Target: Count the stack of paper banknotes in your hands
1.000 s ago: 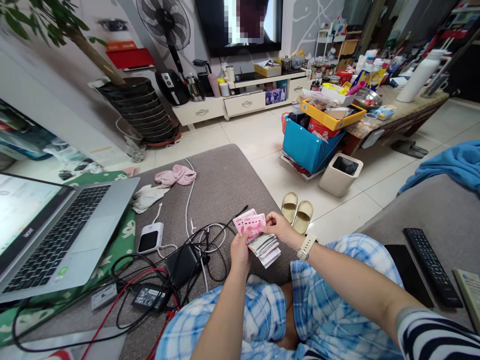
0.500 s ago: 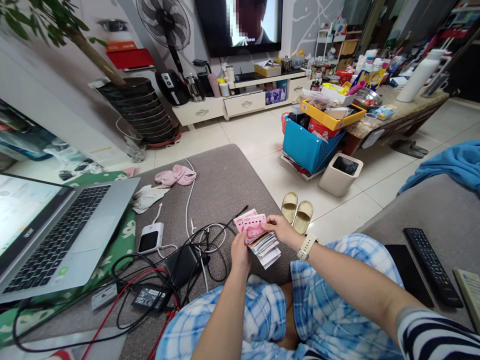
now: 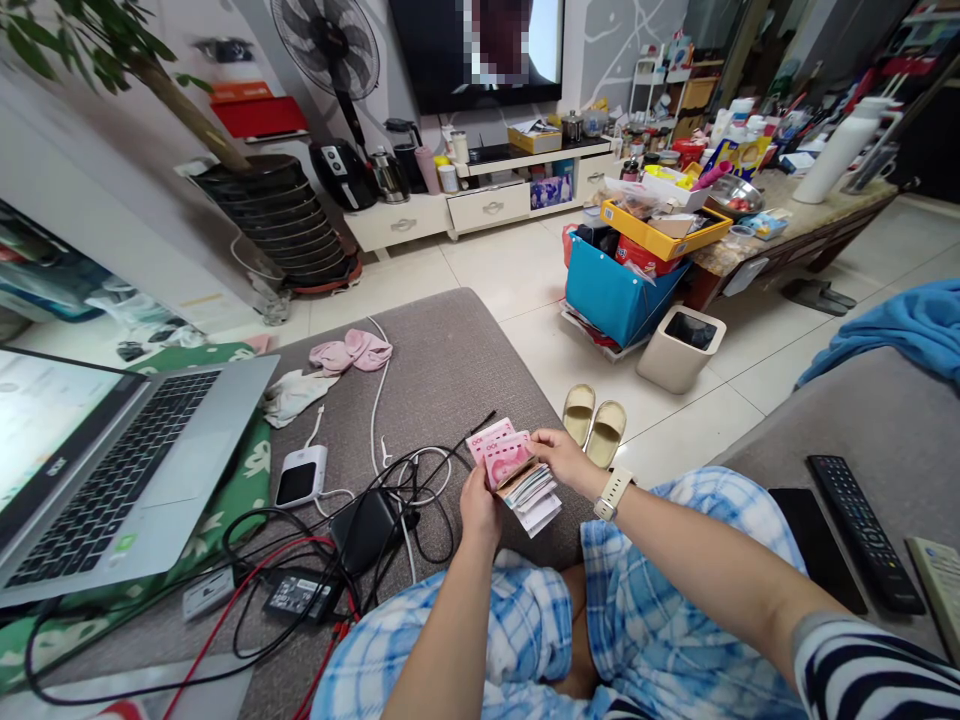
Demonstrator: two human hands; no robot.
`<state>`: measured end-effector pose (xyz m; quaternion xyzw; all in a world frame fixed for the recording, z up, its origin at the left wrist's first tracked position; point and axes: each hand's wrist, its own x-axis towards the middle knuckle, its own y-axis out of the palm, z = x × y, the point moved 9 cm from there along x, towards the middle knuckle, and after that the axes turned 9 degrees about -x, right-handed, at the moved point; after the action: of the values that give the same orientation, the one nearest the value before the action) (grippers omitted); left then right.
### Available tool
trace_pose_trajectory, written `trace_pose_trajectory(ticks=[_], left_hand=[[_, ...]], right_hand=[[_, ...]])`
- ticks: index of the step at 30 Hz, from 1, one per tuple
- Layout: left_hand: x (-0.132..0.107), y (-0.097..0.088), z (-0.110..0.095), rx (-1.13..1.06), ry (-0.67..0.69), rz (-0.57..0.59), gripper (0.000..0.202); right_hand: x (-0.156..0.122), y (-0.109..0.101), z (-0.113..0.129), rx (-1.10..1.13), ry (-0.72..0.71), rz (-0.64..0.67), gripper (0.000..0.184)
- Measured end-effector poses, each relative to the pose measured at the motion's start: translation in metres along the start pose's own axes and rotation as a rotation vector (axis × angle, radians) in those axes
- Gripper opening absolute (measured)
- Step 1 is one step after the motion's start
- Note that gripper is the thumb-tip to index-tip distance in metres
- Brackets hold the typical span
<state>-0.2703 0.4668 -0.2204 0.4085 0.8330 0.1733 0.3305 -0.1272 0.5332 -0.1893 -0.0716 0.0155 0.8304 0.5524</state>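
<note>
My left hand point(image 3: 480, 510) is closed around a stack of banknotes point(image 3: 517, 478), pink ones on top and greyer ones fanned out below. My right hand point(image 3: 561, 457), with a pale watch on its wrist, pinches the right edge of the top pink note. Both hands hover over the grey cushion point(image 3: 442, 370) just in front of my knees in blue checked trousers.
A tangle of cables and a black power brick point(image 3: 366, 527) lies left of my hands, with a white device point(image 3: 301, 476) and an open laptop point(image 3: 112, 470) beyond. Slippers point(image 3: 594, 426) and a bin point(image 3: 681, 347) stand on the tiled floor. A remote point(image 3: 862, 530) rests at right.
The top pink note has slid down and tilted as my right hand draws it across the stack. My left hand has stayed in place.
</note>
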Motion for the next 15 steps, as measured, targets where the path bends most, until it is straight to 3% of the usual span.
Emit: trace_pose_trajectory(ticks=[15], left_hand=[[0.005,-0.006,0.0026,0.0,-0.001,-0.001,0.019]], right_hand=[[-0.0013,0.0053,0.0008,0.069,0.047,0.043,0.033]])
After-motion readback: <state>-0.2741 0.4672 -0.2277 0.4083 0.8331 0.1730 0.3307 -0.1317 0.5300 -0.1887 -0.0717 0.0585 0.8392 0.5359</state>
